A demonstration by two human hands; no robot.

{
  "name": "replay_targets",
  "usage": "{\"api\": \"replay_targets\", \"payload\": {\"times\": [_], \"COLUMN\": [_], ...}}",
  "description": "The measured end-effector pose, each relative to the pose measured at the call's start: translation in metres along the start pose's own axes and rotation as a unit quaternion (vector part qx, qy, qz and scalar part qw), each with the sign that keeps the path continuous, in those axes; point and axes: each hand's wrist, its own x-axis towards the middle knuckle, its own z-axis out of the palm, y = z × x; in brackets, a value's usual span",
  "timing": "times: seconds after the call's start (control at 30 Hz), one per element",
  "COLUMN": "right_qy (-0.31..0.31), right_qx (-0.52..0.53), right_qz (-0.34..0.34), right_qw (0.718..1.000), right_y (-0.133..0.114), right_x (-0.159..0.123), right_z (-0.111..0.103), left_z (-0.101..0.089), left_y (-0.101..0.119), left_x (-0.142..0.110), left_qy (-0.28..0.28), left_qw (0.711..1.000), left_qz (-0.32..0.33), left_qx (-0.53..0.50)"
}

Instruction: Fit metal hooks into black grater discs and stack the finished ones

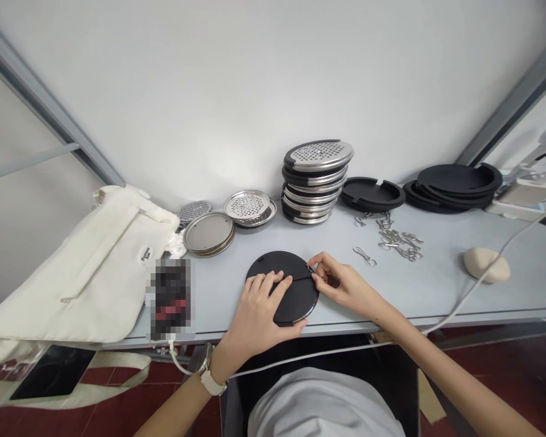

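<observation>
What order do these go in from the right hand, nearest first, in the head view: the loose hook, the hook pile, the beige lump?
From the right hand:
1. Loose hook, just to its right
2. Hook pile, farther right
3. Beige lump, far right on the table

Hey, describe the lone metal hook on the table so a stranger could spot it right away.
On the grey table, find the tall stack of steel-and-black discs. Down and to its right lies a tangled pile of metal hooks. The lone hook lies apart from that pile, on its left, just beyond the right hand.
</observation>
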Motion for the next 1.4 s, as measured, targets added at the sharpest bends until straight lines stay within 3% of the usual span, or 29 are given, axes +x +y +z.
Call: {"api": "replay_targets", "payload": {"times": [1.07,1.4], "right_qy": [-0.002,0.066], "right_qx": [0.056,0.033], "right_qz": [0.018,0.007], "right_qw": [0.998,0.997], "right_y": [0.0014,0.0021], "right_x": [0.0015,0.0025], "right_z": [0.0023,0.0038], "left_z": [-0.0011,-0.0014], "left_y": [-0.0001,0.0002], "left_x": [0.0003,0.0006], "left_qy": [-0.003,-0.004], "left_qw": [1.000,1.000], "left_qz": [-0.003,-0.002], "left_qx": [0.002,-0.005]}}
